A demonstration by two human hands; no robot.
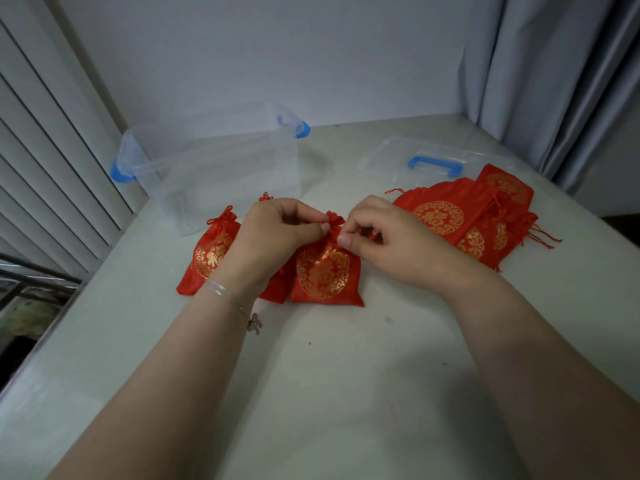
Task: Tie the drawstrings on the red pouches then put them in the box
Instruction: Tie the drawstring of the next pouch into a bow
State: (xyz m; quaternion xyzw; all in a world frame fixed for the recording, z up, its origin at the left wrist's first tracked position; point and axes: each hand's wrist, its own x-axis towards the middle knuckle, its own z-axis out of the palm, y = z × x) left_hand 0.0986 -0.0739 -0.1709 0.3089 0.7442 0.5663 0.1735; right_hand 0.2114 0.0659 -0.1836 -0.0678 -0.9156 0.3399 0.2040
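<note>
Both hands, left hand [277, 233] and right hand [381, 237], each keep a pinching grip on the drawstring ends at the red pouch's [325, 275] gathered neck, pouch flat on the worktop [346, 375] for knotting, near the empty clear box [214, 168].

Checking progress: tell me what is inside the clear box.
Through its walls the clear box shows no red pouches; it looks empty. The tied pouches lie on the table before it. The left hand hides the box's near corner.
</note>
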